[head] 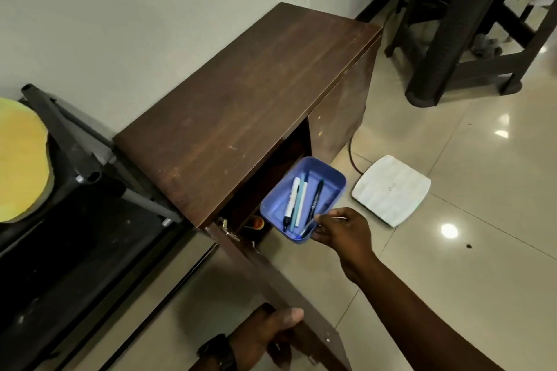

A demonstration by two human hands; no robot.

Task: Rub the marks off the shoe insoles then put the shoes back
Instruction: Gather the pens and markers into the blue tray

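A brown wooden cabinet point(241, 99) stands against the wall with its left door point(280, 286) swung open toward me. My left hand point(265, 337) grips the top edge of that door. My right hand point(340, 232) pinches the near rim of a blue plastic tray point(328, 178) and holds it in the air in front of the cabinet's opening. Several pens lie in the tray. The inside of the cabinet is dark; I make out only a small orange-and-brown object point(256, 223) on a shelf. No shoes or insoles show.
A white square scale point(391, 190) lies on the tiled floor right of the cabinet, with a cable beside it. A dark plastic stool point(470, 48) stands at the back right. A black rack point(75, 190) with a yellow round thing point(21, 159) fills the left.
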